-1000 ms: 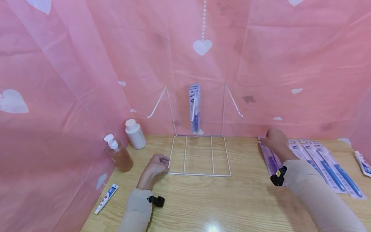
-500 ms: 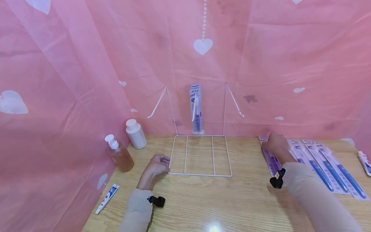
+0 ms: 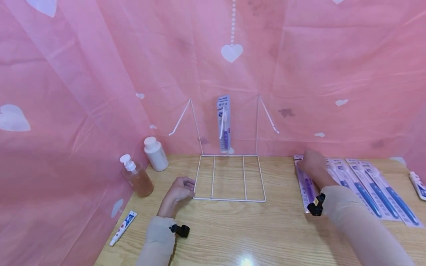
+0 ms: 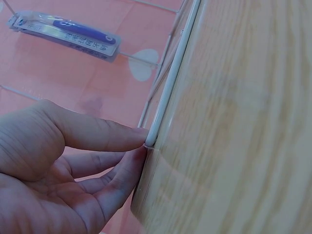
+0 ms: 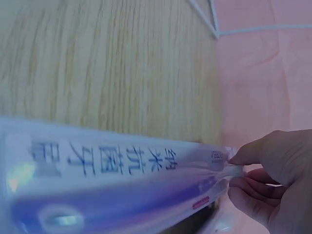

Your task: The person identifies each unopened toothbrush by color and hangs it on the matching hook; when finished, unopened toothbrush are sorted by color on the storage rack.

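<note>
A white wire rack (image 3: 229, 200) stands on the table in the middle of the head view. Thumb and fingers of my left hand (image 3: 179, 189) pinch its near left corner; the left wrist view shows them on the white wire (image 4: 168, 95). From the rack's middle hook hangs a packaged purple toothbrush (image 3: 225, 127). Over on the right, my right hand (image 3: 314, 166) pinches the far end of another packaged purple toothbrush (image 5: 112, 180), at the brush-head end. Part of that pack is hidden under the hand and wrist in the head view.
Packaged blue toothbrushes (image 3: 379, 192) lie in a row right of my right hand. A toothpaste tube (image 3: 418, 186) is at the far right, another tube (image 3: 123, 228) at the left. A pump bottle (image 3: 138, 181) and a white bottle (image 3: 156, 154) stand near the pink curtain (image 3: 100, 92).
My right hand has shifted slightly left, and the purple toothbrush pack has swung left with it, showing more of its near end. The left hand has stayed at the rack's corner.
</note>
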A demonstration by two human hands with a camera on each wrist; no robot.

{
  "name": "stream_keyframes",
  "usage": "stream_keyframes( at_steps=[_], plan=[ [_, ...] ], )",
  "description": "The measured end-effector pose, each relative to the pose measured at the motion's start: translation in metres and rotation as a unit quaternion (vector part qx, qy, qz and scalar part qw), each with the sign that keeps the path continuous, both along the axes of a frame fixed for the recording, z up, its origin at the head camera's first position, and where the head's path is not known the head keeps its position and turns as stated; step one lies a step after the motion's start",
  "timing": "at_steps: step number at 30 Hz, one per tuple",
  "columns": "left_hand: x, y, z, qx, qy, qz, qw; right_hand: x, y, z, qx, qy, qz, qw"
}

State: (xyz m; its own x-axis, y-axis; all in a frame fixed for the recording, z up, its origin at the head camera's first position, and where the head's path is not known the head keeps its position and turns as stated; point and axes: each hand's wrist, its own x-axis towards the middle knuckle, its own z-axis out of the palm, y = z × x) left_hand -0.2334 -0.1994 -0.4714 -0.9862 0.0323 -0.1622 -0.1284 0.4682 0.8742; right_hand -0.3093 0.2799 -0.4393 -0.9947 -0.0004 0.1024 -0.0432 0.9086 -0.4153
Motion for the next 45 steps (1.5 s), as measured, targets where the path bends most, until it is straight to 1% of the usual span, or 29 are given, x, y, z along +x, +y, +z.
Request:
stream_keyframes(
  at_steps=[4,8,10,12,16,21,26,31,35,39,41,45],
  plan=[
    [0.0,0.0,0.0,-0.001,0.0,0.001,1.0,0.004,-0.014,0.007,-0.002,0.022,0.008,0.9997],
    [0.0,-0.001,0.0,-0.004,0.002,0.003,1.0,0.01,-0.032,0.016,-0.004,0.077,0.027,0.9966],
    [0.0,-0.001,0.001,-0.002,0.003,0.003,1.0,0.013,-0.042,0.02,-0.006,0.109,0.039,0.9933],
    [0.0,-0.001,0.0,-0.001,0.005,0.002,1.0,0.017,-0.052,0.024,-0.01,0.131,0.048,0.9902],
    [0.001,0.0,0.001,0.005,0.005,0.002,1.0,0.026,-0.072,0.035,-0.014,0.15,0.055,0.9871],
    [0.001,0.001,0.002,0.004,0.007,0.002,1.0,0.041,-0.097,0.053,-0.017,0.157,0.057,0.9858],
    [0.001,0.0,0.003,0.006,0.007,0.002,1.0,0.055,-0.116,0.069,-0.034,0.192,0.077,0.9778],
    [0.002,0.001,0.003,0.003,0.006,0.002,1.0,0.068,-0.133,0.084,-0.056,0.242,0.104,0.963],
    [0.002,0.001,0.003,0.004,0.009,0.001,0.9999,0.08,-0.145,0.096,-0.062,0.296,0.125,0.9449],
    [0.002,0.001,0.003,0.005,0.007,0.001,1.0,0.092,-0.154,0.11,-0.079,0.332,0.149,0.9279],
    [0.002,0.001,0.003,0.006,0.006,0.003,1.0,0.098,-0.159,0.116,-0.087,0.352,0.164,0.9173],
    [0.002,0.001,0.003,0.007,0.006,0.004,0.9999,0.107,-0.17,0.13,-0.093,0.396,0.196,0.8921]
  ],
)
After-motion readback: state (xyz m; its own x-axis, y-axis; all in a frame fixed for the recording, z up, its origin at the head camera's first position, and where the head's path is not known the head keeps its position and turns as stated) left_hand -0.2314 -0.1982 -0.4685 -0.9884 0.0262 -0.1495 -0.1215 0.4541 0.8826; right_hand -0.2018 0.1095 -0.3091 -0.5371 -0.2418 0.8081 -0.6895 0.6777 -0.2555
